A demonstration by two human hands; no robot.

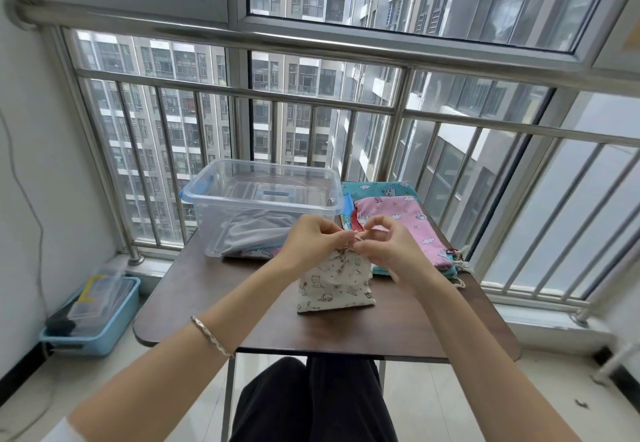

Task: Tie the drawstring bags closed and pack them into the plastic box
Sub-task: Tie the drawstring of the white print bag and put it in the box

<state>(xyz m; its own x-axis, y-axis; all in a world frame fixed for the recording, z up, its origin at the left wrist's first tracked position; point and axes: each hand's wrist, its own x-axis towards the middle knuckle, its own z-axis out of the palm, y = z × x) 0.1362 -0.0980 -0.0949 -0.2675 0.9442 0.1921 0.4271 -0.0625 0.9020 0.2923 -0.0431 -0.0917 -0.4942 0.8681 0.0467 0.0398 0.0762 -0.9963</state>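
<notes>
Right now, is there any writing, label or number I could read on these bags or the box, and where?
None is readable.
The pink bag has small dark marks near its top edge, too blurred to read.
The cream bag shows animal drawings only.
The plastic box shows no label.
</notes>
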